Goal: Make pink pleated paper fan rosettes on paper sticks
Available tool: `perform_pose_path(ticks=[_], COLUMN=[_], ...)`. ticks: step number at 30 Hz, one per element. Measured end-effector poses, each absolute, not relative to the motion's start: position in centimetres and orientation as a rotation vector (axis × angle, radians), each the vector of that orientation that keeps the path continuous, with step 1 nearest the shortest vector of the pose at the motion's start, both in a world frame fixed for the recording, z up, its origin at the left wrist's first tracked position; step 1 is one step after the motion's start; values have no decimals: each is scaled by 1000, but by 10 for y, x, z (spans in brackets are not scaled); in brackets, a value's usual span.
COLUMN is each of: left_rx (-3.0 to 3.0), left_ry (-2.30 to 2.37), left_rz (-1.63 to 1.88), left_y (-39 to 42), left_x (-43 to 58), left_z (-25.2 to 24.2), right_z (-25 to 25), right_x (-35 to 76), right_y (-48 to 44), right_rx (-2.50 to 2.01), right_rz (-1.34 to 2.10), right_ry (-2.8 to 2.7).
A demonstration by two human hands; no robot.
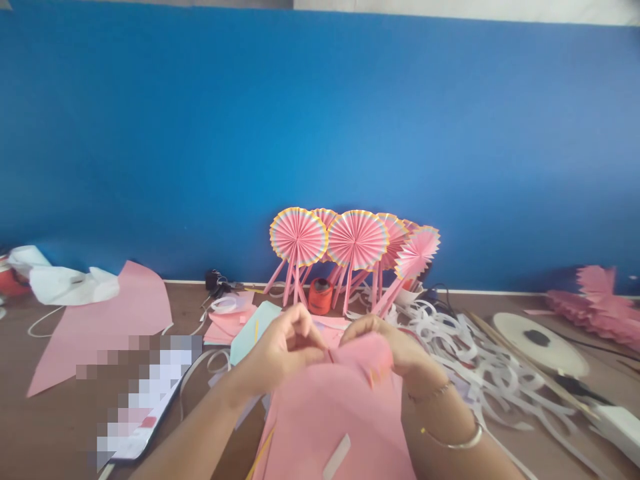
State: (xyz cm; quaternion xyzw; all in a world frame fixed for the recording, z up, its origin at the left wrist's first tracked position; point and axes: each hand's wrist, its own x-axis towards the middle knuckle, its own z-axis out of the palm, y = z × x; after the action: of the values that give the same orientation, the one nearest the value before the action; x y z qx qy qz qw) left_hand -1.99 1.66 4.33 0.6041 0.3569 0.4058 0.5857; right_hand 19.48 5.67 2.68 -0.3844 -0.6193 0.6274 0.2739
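Both my hands pinch the far edge of a pink paper sheet [330,420] that lies in front of me on the brown table [50,427]. My left hand [280,347] grips the edge with closed fingers. My right hand [395,343], with bangles on its wrist, is closed on a bunched fold of the same sheet. A white strip [336,457] is stuck on the sheet near me.
Several finished pink paper fans on sticks [350,250] lean against the blue wall [320,133], with an orange spool [320,295] before them. A large pink sheet [107,320] lies left, white paper strips [475,353] and a tape roll [540,343] right, pleated pink paper [600,300] far right.
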Motion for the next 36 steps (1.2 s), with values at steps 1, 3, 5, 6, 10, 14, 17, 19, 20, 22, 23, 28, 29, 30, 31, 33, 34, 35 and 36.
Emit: perform_pose_path(ticks=[1,3,5,6,10,14,17,19,20,22,23,28,29,30,31,33,34,35,36], left_rx=[1297,1105,957,915,954,1203,1425,1553,1619,1773,1857,2199,2242,2279,2310,2357,2374,2388,2397], left_ry=[827,832,871,902,1090,1272,1397,1456,1481,1536,1557,1546,1539,1535,1533,1551,1567,1583,1599], left_rz=[1030,1174,1260,1280,1324,1370,1355,1321,1292,1195,1130,827,787,759,742,738,746,753,761], left_y=[20,26,30,32,38,43,44,42,41,38,36,27,26,26,26,25,25,24,24], left_x=[-18,-15,-11,-10,-8,-10,-10,-10,-9,-8,-8,-6,-5,-5,-6,-7,-7,-8,-8], left_z=[41,36,31,29,20,8,-1,-4,-5,-4,-3,1,2,2,1,2,2,3,4], right_z=[25,22,18,17,15,19,21,21,20,19,19,20,21,23,25,28,30,31,31], right_x=[193,188,182,178,167,158,155,154,153,153,153,153,153,154,154,155,156,156,156], right_y=[57,58,58,58,53,40,31,29,28,28,28,29,29,29,29,29,29,28,27], right_rx=[-1006,-999,-1057,-1093,-1239,-1327,-1357,-1398,-1411,-1419,-1415,-1337,-1328,-1330,-1339,-1368,-1386,-1396,-1394], right_rz=[1699,1684,1625,1568,1224,669,223,63,16,-58,-93,-154,-131,-101,-67,-10,4,5,-5], right_ry=[-1608,-1551,-1542,-1551,-1719,-2004,-2169,-2225,-2245,-2281,-2301,-2395,-2404,-2408,-2409,-2411,-2410,-2411,-2414])
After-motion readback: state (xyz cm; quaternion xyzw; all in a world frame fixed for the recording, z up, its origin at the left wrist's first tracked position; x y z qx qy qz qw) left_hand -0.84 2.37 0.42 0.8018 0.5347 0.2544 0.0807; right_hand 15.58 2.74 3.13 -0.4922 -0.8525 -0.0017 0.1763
